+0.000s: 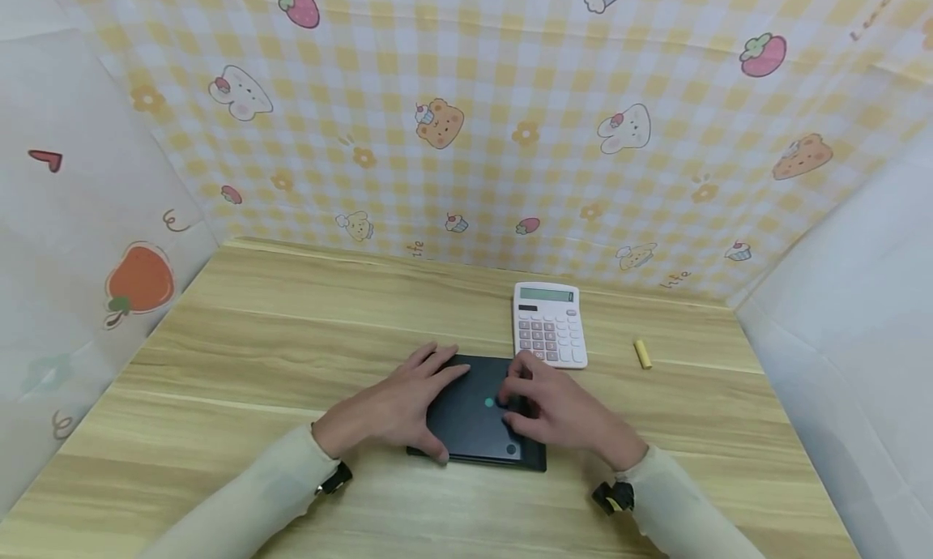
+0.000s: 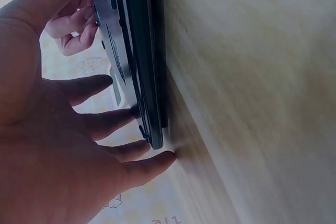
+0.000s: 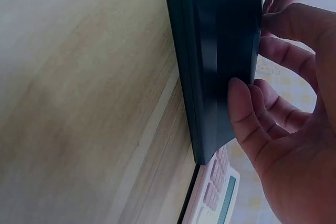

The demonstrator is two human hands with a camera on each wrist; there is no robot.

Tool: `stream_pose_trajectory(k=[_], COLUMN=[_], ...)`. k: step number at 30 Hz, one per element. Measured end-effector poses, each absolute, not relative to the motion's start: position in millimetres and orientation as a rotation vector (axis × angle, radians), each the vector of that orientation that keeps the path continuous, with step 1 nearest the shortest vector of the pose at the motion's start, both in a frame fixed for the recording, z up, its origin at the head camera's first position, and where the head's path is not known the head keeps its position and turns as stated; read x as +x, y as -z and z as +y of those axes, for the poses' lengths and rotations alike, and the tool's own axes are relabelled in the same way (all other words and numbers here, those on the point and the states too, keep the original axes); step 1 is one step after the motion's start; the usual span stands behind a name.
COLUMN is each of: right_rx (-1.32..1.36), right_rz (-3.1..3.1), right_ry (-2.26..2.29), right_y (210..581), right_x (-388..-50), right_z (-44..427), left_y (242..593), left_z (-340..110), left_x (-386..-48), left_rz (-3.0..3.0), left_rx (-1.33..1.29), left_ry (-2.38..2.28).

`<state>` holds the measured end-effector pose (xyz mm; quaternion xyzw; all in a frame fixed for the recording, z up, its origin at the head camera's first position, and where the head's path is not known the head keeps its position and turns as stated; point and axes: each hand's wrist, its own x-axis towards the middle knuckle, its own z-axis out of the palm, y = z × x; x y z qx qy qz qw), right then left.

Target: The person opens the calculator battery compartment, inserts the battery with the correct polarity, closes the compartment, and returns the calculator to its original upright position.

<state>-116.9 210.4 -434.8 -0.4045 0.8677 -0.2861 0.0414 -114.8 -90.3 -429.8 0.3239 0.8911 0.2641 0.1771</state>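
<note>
A black flat device (image 1: 470,421) lies on the table, thin and wide, perhaps a desk calculator turned face down. It has a small green dot and a round dark foot on its upper side. My left hand (image 1: 401,401) spans its left part, fingers fairly straight, the thumb at the near edge and fingertips by the far edge. Over the right part, my right hand (image 1: 561,409) has bent fingers, with fingertips at the upper surface. In the right wrist view, one finger touches the device's side (image 3: 223,51). Whether a small piece sits between the thumb and forefinger is hidden.
A white calculator (image 1: 571,340) with pinkish keys stands just beyond the device, its display lit. A small yellow cylinder (image 1: 642,354) lies farther right on the wooden table (image 1: 255,340). A checked cloth (image 1: 496,178) hangs behind, and white cloth closes both sides.
</note>
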Motion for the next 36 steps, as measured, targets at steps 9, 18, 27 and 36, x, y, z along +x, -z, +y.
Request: stream_pose_trajectory(k=[9, 18, 27, 36], right_rx=[-1.271, -1.33, -1.349, -1.314], right_rz=[2.71, 2.727, 2.735, 2.739], right_ry=[0.794, 0.778, 0.757, 0.764], right_y=[438.6, 438.8, 439.0, 439.0], right_x=[-120.0, -119.4, -119.4, -118.4], right_z=[206.1, 202.8, 201.4, 202.9], left_y=[429.0, 427.7, 426.2, 423.8], left_z=[-87.1, -86.2, -86.7, -87.0], left_x=[-117.2, -116.2, -114.8, -114.8], left_rz=[2.511, 2.506, 2.505, 2.498], left_rx=[0.893, 0.866, 0.861, 0.863], left_ry=[-0.726, -0.725, -0.715, -0.705])
